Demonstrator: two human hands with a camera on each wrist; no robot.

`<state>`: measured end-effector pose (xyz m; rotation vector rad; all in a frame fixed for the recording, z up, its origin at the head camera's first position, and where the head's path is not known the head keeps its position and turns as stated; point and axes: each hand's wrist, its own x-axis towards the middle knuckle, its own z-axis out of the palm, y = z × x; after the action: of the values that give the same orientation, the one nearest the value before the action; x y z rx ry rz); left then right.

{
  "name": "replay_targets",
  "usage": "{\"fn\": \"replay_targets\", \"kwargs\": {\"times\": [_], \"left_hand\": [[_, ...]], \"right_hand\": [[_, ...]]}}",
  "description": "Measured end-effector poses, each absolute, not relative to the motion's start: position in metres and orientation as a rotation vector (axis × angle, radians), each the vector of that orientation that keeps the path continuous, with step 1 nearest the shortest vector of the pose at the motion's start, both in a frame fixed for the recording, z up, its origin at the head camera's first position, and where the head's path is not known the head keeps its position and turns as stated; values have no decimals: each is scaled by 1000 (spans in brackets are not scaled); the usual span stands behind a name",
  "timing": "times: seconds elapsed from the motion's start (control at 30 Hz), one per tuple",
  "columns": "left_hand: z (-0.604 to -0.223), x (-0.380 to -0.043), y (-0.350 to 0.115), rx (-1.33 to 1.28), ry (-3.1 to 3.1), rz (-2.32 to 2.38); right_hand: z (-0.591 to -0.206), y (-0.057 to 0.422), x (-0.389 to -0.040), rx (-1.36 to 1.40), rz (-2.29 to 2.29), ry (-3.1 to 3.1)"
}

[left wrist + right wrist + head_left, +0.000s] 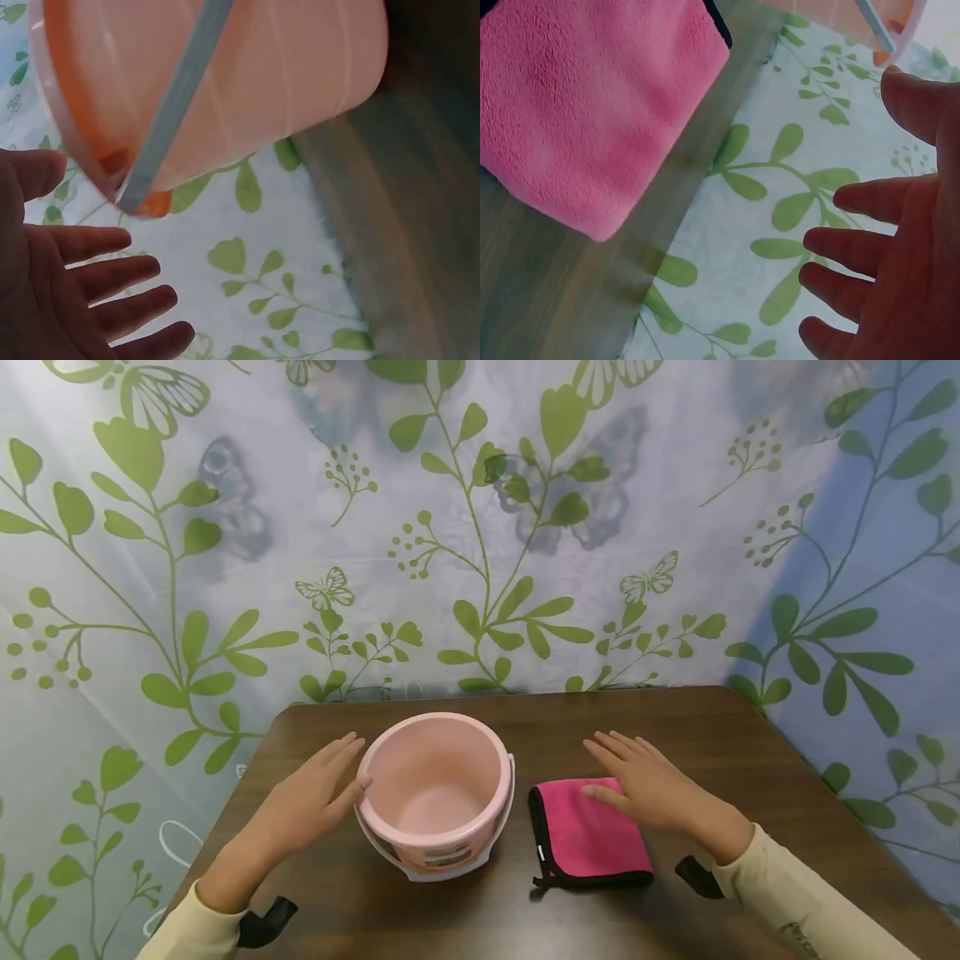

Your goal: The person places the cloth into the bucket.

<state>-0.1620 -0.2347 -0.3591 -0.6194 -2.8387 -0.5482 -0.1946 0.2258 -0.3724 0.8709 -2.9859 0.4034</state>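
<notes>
A pink plastic bucket (450,839) stands upright on the table, its pale handle (438,875) hanging down at the front. My left hand (303,802) is at the bucket's left side, fingers extended, thumb tip right by the rim. In the left wrist view the bucket (262,82) fills the upper part, with spread fingers (127,277) beside its rim. To the bucket's right lies a folded pink cloth (592,835) with black edging. Above its right part hovers my right hand (652,785), fingers straight, holding nothing. The right wrist view shows the fluffy cloth (592,97) apart from those fingers.
The dark brown wooden table (555,727) ends at the back against a white curtain (420,610) printed with green leaves and butterflies. A white cord (171,843) hangs past the table's left edge. Black straps (266,925) show near both cuffs.
</notes>
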Motion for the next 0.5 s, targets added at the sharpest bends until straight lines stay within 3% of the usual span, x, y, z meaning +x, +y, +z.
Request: {"fn": "replay_targets", "kwargs": {"times": [0.5], "left_hand": [[-391, -165, -221, -490, -2700, -1076]], "right_hand": [[-410, 211, -193, 784, 576, -3155]]}}
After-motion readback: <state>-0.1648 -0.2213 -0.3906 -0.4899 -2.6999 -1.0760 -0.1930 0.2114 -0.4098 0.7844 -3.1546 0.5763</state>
